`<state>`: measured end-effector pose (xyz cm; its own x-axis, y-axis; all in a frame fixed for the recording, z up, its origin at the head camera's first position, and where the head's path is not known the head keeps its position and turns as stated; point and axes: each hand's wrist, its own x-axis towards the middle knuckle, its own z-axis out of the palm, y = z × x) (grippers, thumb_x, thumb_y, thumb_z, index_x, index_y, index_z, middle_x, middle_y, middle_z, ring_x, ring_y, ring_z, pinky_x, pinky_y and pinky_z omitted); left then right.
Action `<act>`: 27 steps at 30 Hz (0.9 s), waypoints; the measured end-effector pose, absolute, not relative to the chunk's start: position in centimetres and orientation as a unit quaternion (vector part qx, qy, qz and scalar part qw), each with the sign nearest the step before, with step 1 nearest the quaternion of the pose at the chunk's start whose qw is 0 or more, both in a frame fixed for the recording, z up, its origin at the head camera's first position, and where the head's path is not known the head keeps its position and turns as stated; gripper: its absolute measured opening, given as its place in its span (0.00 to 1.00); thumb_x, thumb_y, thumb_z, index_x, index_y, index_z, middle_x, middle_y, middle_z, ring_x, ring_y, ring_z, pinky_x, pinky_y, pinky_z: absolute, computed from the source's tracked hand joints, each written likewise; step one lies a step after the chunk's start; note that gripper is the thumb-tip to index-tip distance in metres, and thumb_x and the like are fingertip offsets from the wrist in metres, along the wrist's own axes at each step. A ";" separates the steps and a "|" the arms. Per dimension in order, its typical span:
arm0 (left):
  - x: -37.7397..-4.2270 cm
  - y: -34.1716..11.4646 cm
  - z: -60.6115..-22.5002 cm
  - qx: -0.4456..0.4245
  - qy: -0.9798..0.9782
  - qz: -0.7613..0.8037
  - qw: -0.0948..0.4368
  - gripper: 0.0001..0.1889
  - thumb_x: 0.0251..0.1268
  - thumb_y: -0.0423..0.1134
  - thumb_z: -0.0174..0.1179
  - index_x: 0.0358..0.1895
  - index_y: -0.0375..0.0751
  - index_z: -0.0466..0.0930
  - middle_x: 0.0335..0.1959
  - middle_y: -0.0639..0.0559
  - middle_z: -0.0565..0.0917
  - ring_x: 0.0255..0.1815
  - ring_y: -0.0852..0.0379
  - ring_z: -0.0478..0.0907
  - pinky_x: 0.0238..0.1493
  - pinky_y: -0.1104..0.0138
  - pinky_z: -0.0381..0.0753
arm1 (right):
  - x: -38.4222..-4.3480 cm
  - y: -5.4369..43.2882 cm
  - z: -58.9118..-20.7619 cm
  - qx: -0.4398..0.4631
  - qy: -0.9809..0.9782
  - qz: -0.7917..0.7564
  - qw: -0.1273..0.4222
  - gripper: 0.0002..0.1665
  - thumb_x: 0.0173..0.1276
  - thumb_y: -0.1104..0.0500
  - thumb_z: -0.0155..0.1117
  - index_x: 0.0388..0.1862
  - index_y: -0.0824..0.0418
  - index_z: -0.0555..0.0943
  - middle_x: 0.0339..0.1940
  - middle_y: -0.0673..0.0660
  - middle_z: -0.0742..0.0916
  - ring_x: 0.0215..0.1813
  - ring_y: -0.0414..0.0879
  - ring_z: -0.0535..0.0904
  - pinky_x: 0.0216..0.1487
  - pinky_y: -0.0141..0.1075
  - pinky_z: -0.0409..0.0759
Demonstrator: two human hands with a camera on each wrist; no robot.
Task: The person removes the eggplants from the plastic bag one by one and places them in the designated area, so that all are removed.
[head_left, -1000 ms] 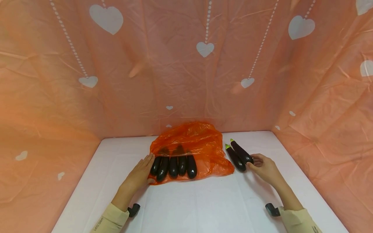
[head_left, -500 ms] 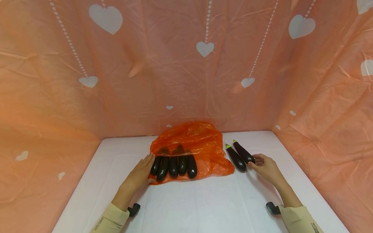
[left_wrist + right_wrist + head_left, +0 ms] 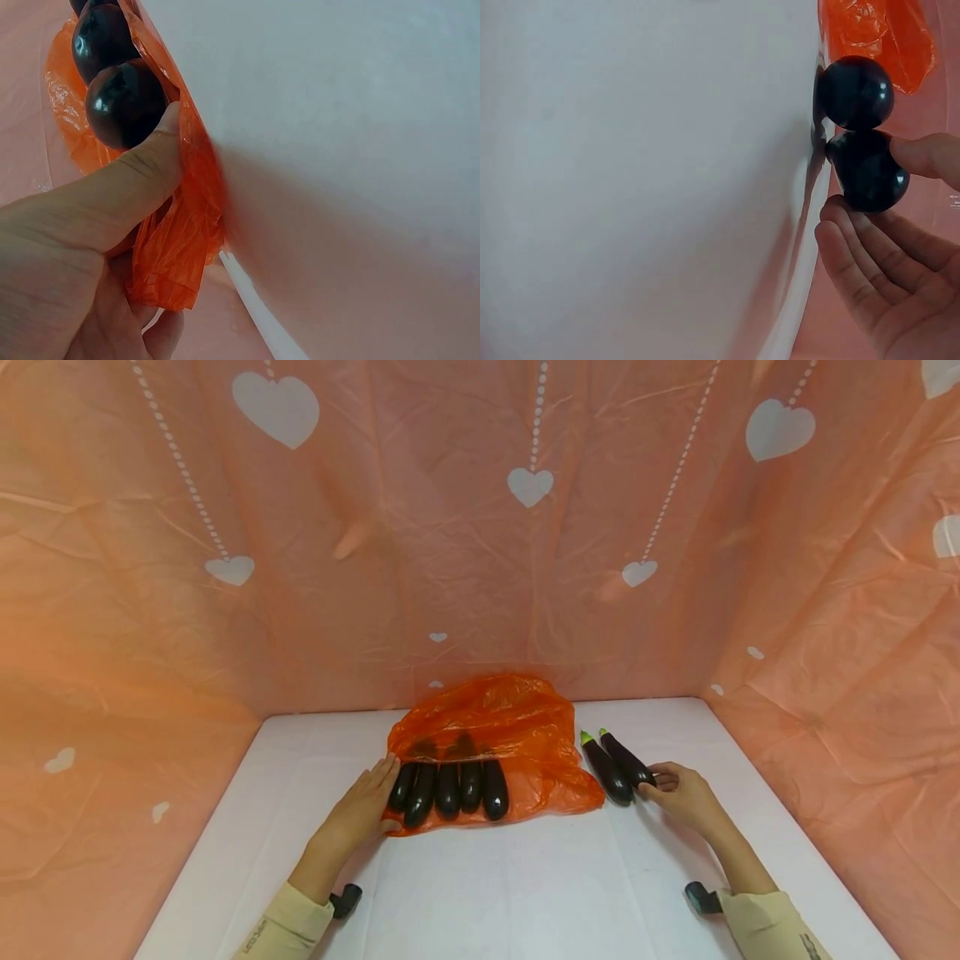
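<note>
In the head view, a left hand (image 3: 363, 802) is resting against the left side of an orange bag (image 3: 506, 693) near the far edge of a white table (image 3: 502, 893), its grip spread. Five eggplants (image 3: 447, 791) are lying side by side, partly under the bag's film. Toward the far right corner, a right hand (image 3: 686, 797) is holding a slim eggplant (image 3: 627, 760), its grip pinching the rounded end beside a neighboring eggplant (image 3: 606, 772). Lettering on the left sleeve (image 3: 288, 918) is showing too small to read. Compared with a second ago, the slim eggplant's stem is sitting closer to the near edge, about level with its neighbor's.

In the left wrist view, the thumb is touching the bag.

In the right wrist view, thumb and fingertips are pressing opposite sides of the slim eggplant.
</note>
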<state>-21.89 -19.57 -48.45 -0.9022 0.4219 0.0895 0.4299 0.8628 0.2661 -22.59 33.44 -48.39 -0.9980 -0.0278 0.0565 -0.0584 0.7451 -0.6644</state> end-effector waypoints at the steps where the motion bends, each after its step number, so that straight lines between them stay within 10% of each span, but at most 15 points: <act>1: -21.9 -19.6 -48.5 -0.221 -0.965 -0.141 0.015 0.53 0.58 0.38 0.81 0.79 0.18 0.58 0.81 0.23 0.62 0.82 0.28 0.60 0.82 0.39 0.61 | -22.6 33.4 -48.4 0.023 -0.934 0.357 0.019 0.30 0.73 0.56 0.75 0.62 0.77 0.79 0.48 0.72 0.90 0.52 0.66 0.88 0.53 0.55 0.88; 27: -21.8 -19.6 -48.4 -0.217 -0.966 -0.142 0.012 0.53 0.59 0.38 0.81 0.80 0.19 0.57 0.81 0.24 0.62 0.83 0.29 0.60 0.82 0.39 0.60 | -22.9 33.1 -48.5 0.024 -0.936 0.351 -0.016 0.29 0.72 0.58 0.75 0.61 0.78 0.79 0.45 0.68 0.90 0.49 0.61 0.88 0.53 0.55 0.88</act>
<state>-21.80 -19.58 -48.42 -0.9057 0.4152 0.0857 0.4223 0.8655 0.2696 -22.92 33.10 -48.49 -0.9983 -0.0564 -0.0122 -0.0345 0.7527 -0.6574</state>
